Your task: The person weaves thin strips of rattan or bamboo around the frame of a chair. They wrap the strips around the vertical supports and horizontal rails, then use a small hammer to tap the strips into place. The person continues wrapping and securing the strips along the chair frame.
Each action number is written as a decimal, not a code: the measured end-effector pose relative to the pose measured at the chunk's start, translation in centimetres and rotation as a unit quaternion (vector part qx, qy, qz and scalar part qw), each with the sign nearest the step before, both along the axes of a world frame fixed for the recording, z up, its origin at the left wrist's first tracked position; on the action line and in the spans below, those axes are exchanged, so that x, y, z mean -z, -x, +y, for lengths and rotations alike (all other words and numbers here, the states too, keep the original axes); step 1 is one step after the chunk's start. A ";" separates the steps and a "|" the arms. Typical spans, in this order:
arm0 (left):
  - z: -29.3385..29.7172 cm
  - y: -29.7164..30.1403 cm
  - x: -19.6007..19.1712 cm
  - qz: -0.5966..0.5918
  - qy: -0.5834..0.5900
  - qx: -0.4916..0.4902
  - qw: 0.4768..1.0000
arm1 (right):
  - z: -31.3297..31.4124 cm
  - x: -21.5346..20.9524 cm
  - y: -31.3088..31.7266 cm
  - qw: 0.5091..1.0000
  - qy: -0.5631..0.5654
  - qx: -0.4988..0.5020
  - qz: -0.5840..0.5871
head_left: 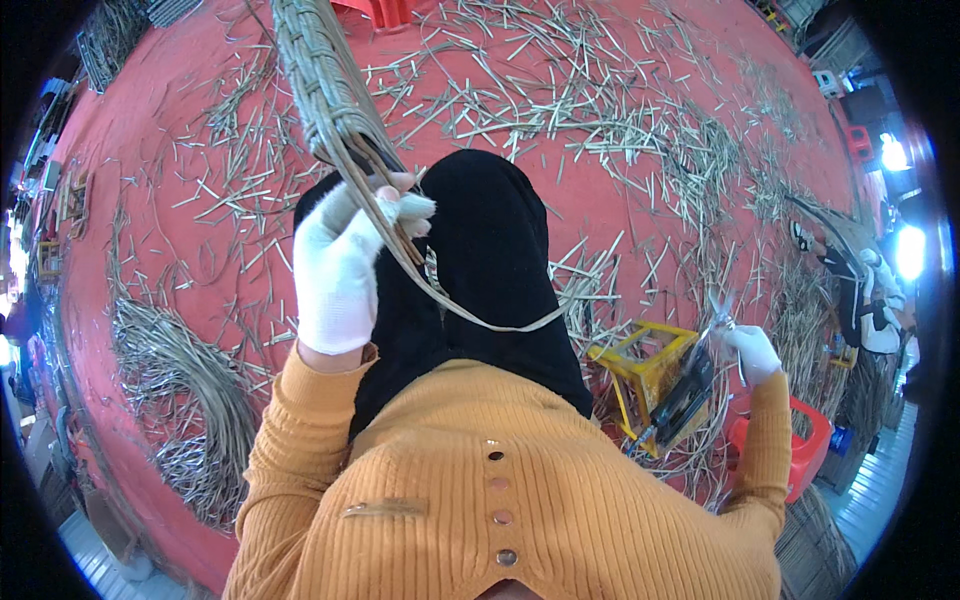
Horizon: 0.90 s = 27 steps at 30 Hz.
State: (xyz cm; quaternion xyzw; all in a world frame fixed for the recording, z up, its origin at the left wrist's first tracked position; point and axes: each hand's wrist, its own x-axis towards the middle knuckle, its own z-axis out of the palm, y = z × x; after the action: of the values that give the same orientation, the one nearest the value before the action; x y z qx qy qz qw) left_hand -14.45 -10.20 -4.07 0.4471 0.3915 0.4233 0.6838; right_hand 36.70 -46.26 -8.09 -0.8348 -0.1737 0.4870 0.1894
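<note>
My left hand [345, 255], in a white glove, is raised in front of me and closed on the edge of a woven rattan piece [318, 80] that rises toward the top of the view. A loose flat strand [490, 322] hangs from it and curves across my black-clad lap. My right hand [750, 350], also gloved in white, is out to the right and holds metal scissors [720, 315] above a yellow stool [645, 365]. A dark flat object [685, 400] leans at the stool below that hand.
The red floor [620, 220] is strewn with cut rattan pieces. A heap of long strands [185, 390] lies at the left. A red plastic stool [800, 445] stands at the lower right. Another person [860, 290] sits on the floor at the far right.
</note>
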 end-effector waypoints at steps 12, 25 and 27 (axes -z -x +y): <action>-1.2 0.0 -1.2 -0.032 0.037 -0.001 0.999 | 30.7 -9.9 21.2 0.807 -0.425 -0.394 0.110; -1.4 0.4 -2.0 -0.049 0.040 0.005 0.998 | 40.0 -13.6 23.7 0.736 -0.201 -0.646 -0.015; -1.4 0.5 -1.9 -0.053 0.047 0.019 0.997 | 40.2 -14.3 24.1 0.739 -0.194 -0.645 -0.026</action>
State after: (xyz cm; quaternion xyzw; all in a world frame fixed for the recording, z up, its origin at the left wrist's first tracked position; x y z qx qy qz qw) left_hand -14.91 -11.63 -2.16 0.3985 0.3655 0.4143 0.7321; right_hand 12.63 -6.07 6.17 -0.4805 -0.7662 0.4263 -0.0168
